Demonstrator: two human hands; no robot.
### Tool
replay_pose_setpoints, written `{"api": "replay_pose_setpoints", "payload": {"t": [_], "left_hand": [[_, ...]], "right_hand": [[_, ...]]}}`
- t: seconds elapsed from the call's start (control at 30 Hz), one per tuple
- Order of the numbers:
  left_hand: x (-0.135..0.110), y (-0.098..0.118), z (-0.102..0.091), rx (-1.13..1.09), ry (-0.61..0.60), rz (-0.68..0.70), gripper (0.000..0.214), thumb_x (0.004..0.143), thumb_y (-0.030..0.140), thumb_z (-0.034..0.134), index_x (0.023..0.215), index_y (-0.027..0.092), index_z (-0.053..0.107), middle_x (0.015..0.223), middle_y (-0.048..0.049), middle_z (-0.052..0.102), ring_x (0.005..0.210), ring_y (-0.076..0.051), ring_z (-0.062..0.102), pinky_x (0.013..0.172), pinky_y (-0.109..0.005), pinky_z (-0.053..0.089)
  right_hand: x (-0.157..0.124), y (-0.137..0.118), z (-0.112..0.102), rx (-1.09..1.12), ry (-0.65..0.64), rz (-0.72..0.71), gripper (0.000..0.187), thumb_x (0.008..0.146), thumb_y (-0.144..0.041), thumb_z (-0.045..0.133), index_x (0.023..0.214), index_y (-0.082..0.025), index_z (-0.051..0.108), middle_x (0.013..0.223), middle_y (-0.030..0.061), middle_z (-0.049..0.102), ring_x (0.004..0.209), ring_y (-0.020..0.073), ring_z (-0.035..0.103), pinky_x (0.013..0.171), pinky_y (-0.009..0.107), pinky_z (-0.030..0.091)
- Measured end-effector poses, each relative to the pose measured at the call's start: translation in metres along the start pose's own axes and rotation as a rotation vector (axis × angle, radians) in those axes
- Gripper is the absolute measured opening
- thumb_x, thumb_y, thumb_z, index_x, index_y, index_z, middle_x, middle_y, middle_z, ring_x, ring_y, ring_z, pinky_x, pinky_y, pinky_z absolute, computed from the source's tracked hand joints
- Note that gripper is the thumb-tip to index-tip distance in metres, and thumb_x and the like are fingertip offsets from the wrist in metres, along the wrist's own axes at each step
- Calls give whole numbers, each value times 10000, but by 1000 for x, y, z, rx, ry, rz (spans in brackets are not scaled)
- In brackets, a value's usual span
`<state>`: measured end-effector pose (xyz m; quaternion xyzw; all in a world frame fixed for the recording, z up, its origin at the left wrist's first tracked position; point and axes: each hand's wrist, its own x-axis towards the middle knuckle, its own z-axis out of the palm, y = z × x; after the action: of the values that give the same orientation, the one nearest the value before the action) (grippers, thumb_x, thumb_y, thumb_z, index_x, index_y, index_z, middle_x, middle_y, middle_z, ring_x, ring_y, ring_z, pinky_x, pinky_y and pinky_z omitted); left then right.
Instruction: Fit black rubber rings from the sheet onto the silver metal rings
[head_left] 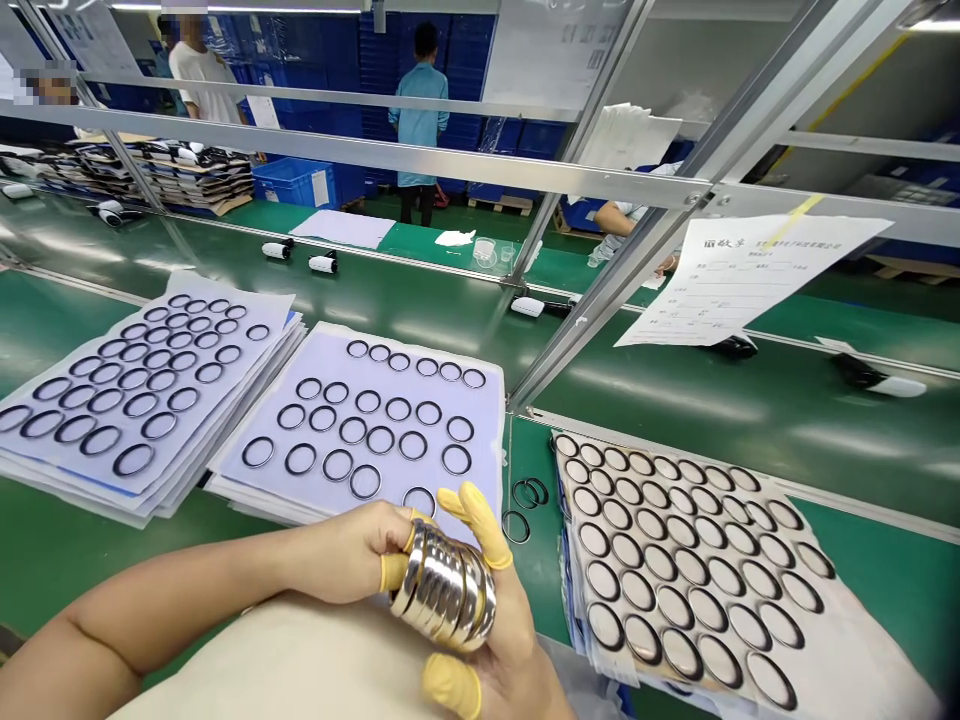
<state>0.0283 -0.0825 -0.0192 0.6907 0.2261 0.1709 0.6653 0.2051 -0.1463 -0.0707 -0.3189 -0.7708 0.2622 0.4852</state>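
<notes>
My left hand (352,550) and my right hand (502,640) together grip a stack of shiny metal rings (442,590), held on edge like a short roll. Several fingers wear yellow finger cots. Just beyond my hands lies a pale lilac sheet (397,385) set with rows of black rings. A taller pile of similar sheets (154,345) sits to its left. To the right, a sheet of round discs with dark rims (675,560) lies on the belt. A few loose black rings (526,492) rest beside my right hand.
A green conveyor belt (795,400) runs under everything, crossed by aluminium frame bars (600,270). A paper form (750,280) hangs from the frame. Beyond stand co-workers, blue crates (292,182) and stacked trays (180,178). A pale cloth or apron covers my lap.
</notes>
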Motion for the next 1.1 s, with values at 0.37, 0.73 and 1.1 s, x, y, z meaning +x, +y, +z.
{"api": "replay_pose_setpoints", "payload": {"t": [0.37, 0.73, 1.1], "left_hand": [[-4, 14, -11, 236, 74, 84, 254, 925, 179, 479, 918, 130, 728, 1028, -103, 685, 987, -186, 613, 900, -260, 460], [-3, 12, -14, 516, 102, 220, 281, 883, 45, 450, 917, 123, 718, 1071, -118, 688, 999, -183, 642, 887, -264, 498], [2, 1, -11, 1063, 178, 539, 195, 907, 91, 443, 929, 120, 635, 1046, -112, 683, 848, -195, 614, 754, -309, 489]], "right_hand": [[2, -9, -10, 60, -36, 157, 335, 936, -474, 485, 1149, -296, 672, 1570, 54, 268, 1325, 309, 457, 1066, 454, 417], [9, -6, -19, 333, -188, 334, 363, 896, -525, 527, 822, -216, 701, 660, 6, 658, 628, 166, 606, 634, 261, 491], [14, 3, -4, 853, -307, 466, 488, 798, -598, 629, 980, -165, 760, 741, 87, 764, 736, 213, 688, 769, 335, 520]]}}
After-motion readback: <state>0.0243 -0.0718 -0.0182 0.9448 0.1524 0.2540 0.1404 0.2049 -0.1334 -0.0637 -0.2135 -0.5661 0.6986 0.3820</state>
